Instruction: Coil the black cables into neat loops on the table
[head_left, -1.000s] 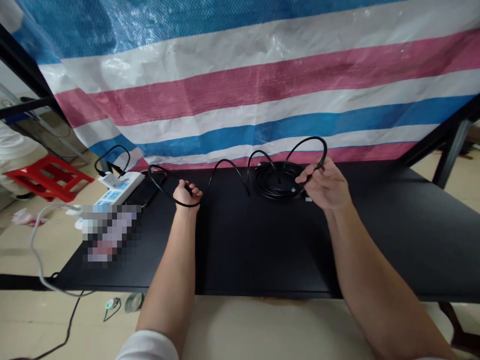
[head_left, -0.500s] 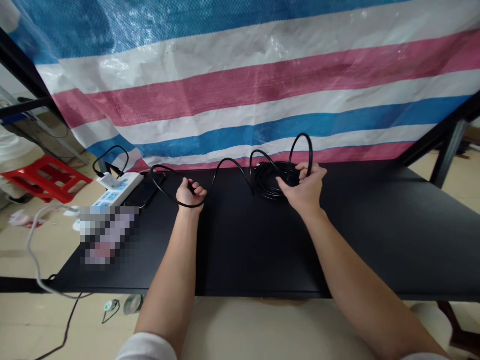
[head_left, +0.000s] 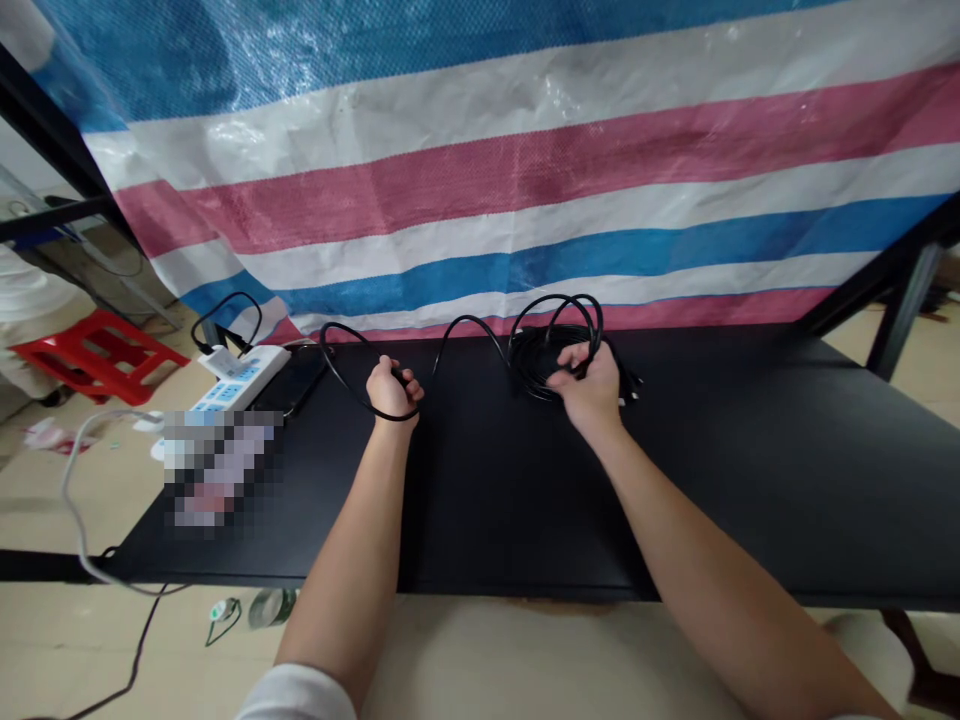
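- Left hand [head_left: 391, 388]: fingers curled tight around a thin black rubber cable [head_left: 334, 375], near the black counter's [head_left: 750, 480] far edge.
- Right hand [head_left: 592, 385]: fingers clamped on that cable's loose coil [head_left: 536, 365], beside the far edge.

Tarpaulin [head_left: 525, 170]: broad horizontal stripes of blue, white and pinkish red. Cable [head_left: 469, 318]: plain black. Surface [head_left: 525, 500]: black. Stool [head_left: 97, 352]: bright red. Power strip [head_left: 240, 378]: white, blue panels.

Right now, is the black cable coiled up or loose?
Both: the black cable is coiled at the right hand, and a loose length arcs to the left hand.
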